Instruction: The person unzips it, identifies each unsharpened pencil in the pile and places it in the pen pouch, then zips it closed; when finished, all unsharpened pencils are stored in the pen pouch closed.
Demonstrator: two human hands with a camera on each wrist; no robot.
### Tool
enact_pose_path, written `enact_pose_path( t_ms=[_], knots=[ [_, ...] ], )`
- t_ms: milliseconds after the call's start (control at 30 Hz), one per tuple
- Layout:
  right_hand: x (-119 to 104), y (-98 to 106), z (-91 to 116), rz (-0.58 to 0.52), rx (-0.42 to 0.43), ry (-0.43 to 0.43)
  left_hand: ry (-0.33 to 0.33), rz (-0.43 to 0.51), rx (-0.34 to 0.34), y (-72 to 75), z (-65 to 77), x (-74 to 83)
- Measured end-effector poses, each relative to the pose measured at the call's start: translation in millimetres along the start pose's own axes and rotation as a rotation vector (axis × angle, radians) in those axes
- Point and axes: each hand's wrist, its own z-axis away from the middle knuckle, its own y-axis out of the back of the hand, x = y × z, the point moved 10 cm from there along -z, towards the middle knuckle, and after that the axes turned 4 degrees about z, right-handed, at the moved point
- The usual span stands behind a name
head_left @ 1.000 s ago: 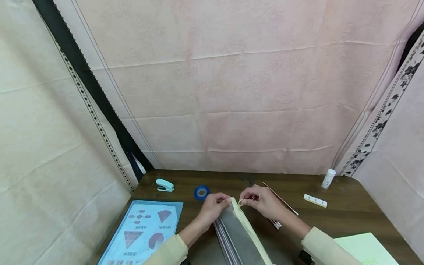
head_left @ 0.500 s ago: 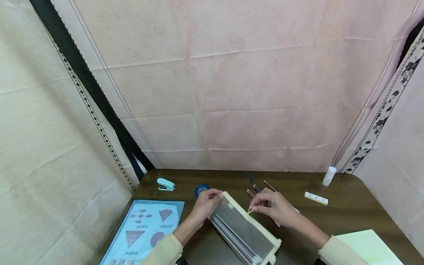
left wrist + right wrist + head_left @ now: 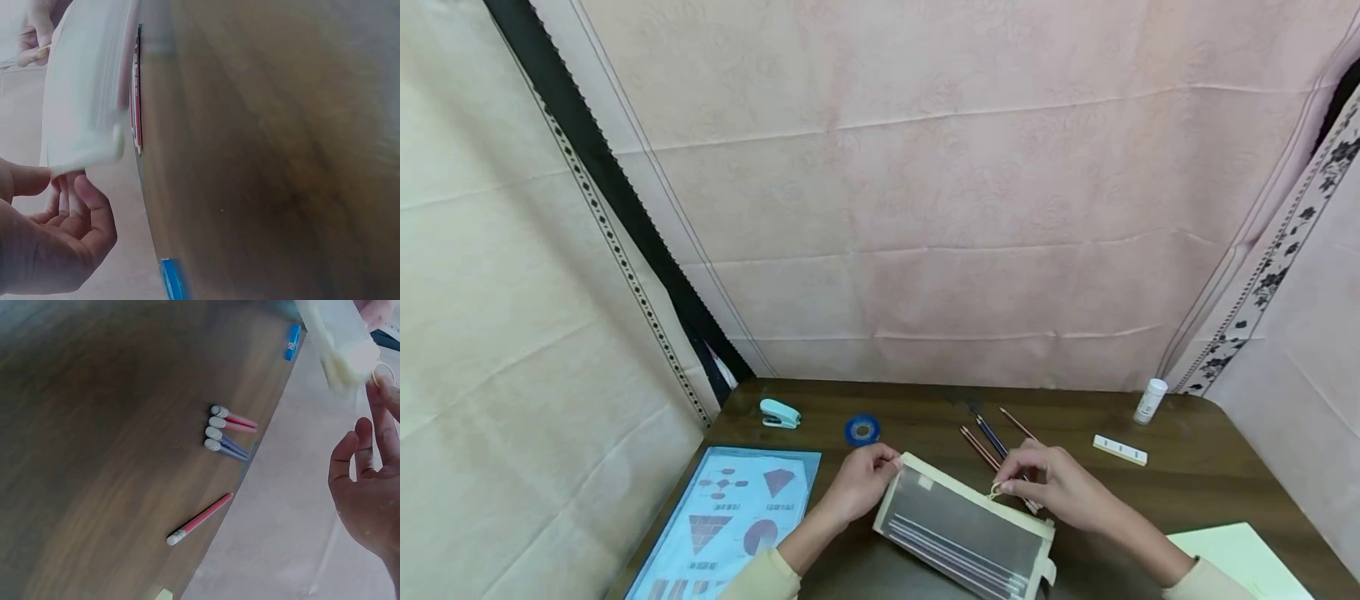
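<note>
A translucent grey pencil pouch [image 3: 962, 521] with cream edging is held up above the table, with several long pale sticks showing inside along its lower side. My left hand [image 3: 861, 483] pinches the pouch's upper left corner between thumb and fingers. At the cream top edge, my right hand [image 3: 1052, 483] pinches the small looped zipper pull [image 3: 995, 490]. In the right wrist view the loop hangs between thumb and fingertip. Just behind the pouch lie several pencils [image 3: 988, 437] with white eraser ends, some red and some dark blue; the right hand partly hides them.
A blue tape roll [image 3: 862, 429] and a mint stapler [image 3: 779, 413] lie at the back left. A blue sheet with printed shapes [image 3: 737, 508] covers the left side. To the right are a glue stick [image 3: 1150, 402], a white eraser-like bar [image 3: 1120, 450] and pale green paper [image 3: 1251, 554].
The pouch has turned from nearly edge-on to show its broad side. My right hand has moved rightward along its top edge with the zipper pull; the left stays at the corner.
</note>
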Motion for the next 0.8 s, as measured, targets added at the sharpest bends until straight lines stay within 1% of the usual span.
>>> enact_pose_path(
  t_ms=[100, 200, 300, 433, 533, 600, 700, 800],
  knots=[
    [0, 2, 4, 0.009, 0.009, 0.029, -0.021, -0.089, -0.032, -3.7, 5.4, 1.3],
    [2, 0, 6, 0.004, -0.016, 0.045, -0.031, -0.153, -0.052, -5.8, 8.3, 2.7],
    [3, -3, 9, -0.005, -0.05, 0.051, -0.042, -0.196, -0.042, -3.0, 10.0, 4.8],
    [5, 1, 14, -0.018, -0.058, 0.066, -0.039, -0.216, -0.018, 4.8, 11.1, 3.8],
    [7, 4, 20, -0.028, -0.047, 0.09, -0.038, -0.216, -0.025, 9.2, 12.9, -0.3],
    [9, 4, 24, -0.042, -0.05, 0.091, -0.031, -0.225, -0.035, 12.3, 15.7, -3.9],
    [9, 1, 29, -0.047, -0.049, 0.128, -0.007, -0.235, -0.073, 14.9, 21.0, -10.0],
    [6, -2, 34, -0.045, -0.045, 0.177, 0.021, -0.252, -0.13, 13.8, 26.5, -14.3]
  ],
)
